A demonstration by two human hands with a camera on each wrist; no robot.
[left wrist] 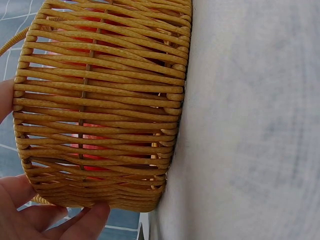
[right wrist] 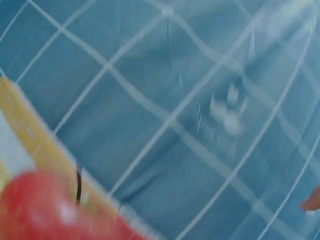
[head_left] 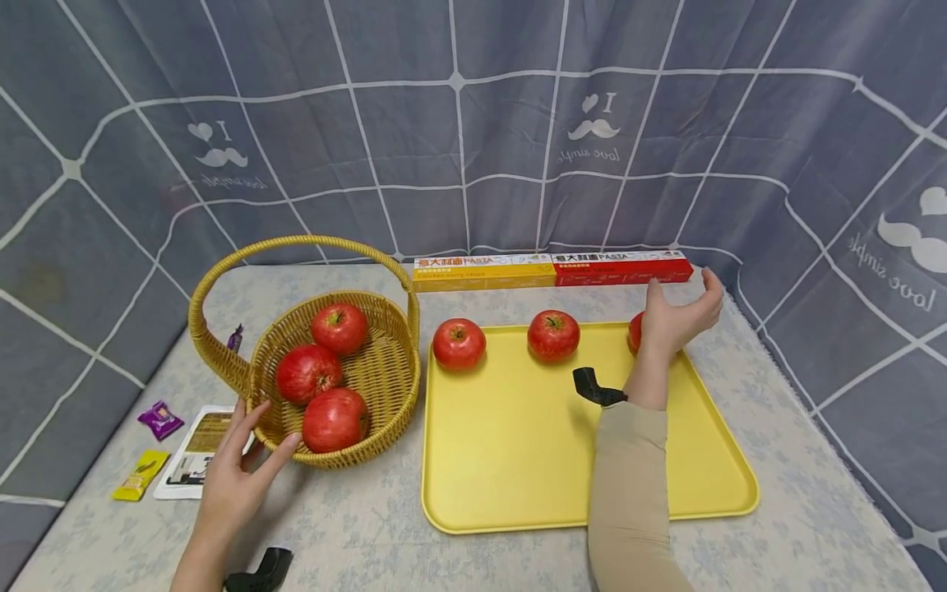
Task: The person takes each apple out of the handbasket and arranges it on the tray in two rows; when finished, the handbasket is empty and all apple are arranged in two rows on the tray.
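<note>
A wicker basket (head_left: 385, 448) with a tall arched handle holds three red apples (head_left: 335, 419). My left hand (head_left: 235, 477) grips the basket's near left rim; in the left wrist view its fingers (left wrist: 90, 222) lie against the woven side. On the yellow tray (head_left: 510, 460), two red apples (head_left: 553, 335) sit along the far edge. A third apple (head_left: 635, 332) at the far right corner is partly hidden by my right hand (head_left: 676, 321), whose thumb and fingers are spread apart. The right wrist view shows a blurred apple (right wrist: 40, 210), apart from a fingertip at the right edge.
Behind the tray lie a yellow pasta box (head_left: 484, 275) and a red pasta box (head_left: 621, 270), end to end. Left of the basket are a purple wrapper (head_left: 160, 420), a yellow packet (head_left: 140, 475) and a flat white pack (head_left: 185, 469). A checked curtain (head_left: 503, 131) encloses the table.
</note>
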